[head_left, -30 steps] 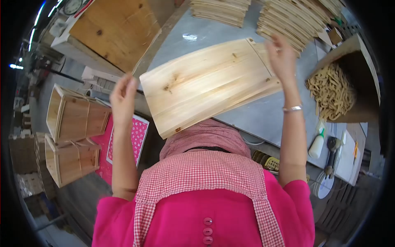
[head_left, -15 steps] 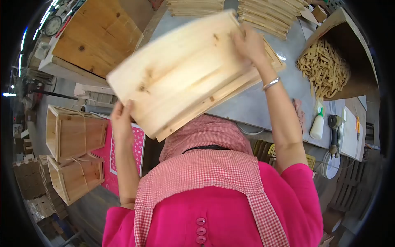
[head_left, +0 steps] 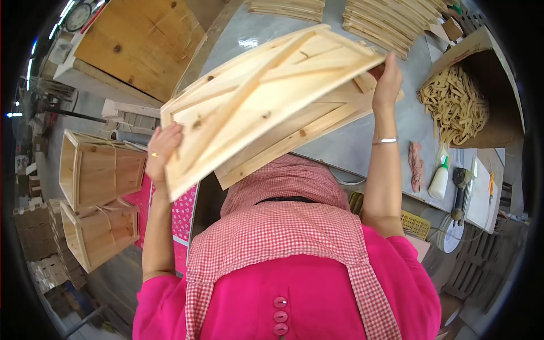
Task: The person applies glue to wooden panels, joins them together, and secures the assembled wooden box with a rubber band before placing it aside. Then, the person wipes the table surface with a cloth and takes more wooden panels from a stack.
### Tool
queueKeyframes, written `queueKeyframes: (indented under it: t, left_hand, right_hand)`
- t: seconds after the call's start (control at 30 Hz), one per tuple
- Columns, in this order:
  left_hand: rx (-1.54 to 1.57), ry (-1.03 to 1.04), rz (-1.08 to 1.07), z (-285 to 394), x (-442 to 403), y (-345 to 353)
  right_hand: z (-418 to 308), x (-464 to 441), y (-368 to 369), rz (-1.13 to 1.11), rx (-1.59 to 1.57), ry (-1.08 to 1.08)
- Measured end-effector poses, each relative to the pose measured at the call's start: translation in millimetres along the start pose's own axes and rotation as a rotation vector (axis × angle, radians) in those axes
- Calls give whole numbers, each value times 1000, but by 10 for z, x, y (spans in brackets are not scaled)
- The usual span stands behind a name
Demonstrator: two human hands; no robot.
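Observation:
A light wooden panel [head_left: 249,93] with a raised frame and crossing strips is held tilted above the table, its framed face showing. My left hand [head_left: 164,148] grips its left end, fingers lying over the frame. At the opposite end, my right hand [head_left: 387,85] is closed on the panel's right corner. Beneath it lies another framed wooden panel [head_left: 294,139], partly hidden by the held one and jutting over the table's front edge.
Stacked panels [head_left: 391,22] stand at the back of the grey table [head_left: 340,153]. Right: a box of tan bands [head_left: 453,105], a pink cloth [head_left: 416,167], a white bottle [head_left: 439,181] and a black-handled tool [head_left: 460,190]. Left: wooden bins [head_left: 105,170] and a large wooden box [head_left: 139,48].
Both hands were apart from the smooth-faced panel, then took hold of a panel and lifted it. Now its framed side with crossing strips shows, with another panel visible underneath.

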State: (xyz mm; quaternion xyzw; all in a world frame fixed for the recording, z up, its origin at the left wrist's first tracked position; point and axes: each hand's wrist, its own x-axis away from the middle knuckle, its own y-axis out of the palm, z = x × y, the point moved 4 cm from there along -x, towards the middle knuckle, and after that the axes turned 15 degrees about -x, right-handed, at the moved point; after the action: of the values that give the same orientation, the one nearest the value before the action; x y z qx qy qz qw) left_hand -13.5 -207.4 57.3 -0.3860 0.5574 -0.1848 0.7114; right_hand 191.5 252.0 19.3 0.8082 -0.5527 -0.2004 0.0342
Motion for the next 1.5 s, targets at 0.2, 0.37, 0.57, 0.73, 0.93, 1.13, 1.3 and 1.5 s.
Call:
queueKeyframes:
  t: [0.2, 0.37, 0.57, 0.73, 0.93, 1.13, 1.3, 1.5]
  left_hand:
    - [-216, 206, -434, 24, 332, 271]
    - [-147, 235, -335, 1, 303, 561]
    - [-159, 423, -192, 69, 180, 597]
    - [-65, 522, -142, 304, -107, 336]
    - [384, 221, -150, 325, -727, -240]
    - [1035, -667, -114, 68, -640, -180]
    - [1421, -1041, -196, 43, -159, 663]
    - [1553, -1262, -412, 0, 86, 1147]
  right_hand:
    - [147, 184, -431, -5, 700, -190]
    - [232, 100, -356, -184, 852, -39]
    - [324, 0, -168, -220, 799, -63]
    - [213, -221, -64, -263, 883, -33]
    - [-929, -1178, 511, -574, 838, 116]
    - [-1695, -1489, 1134, -660, 987, -25]
    - [-589, -1803, 810, -777, 870, 157]
    - [227, -1236, 529, -631, 1163, 10]
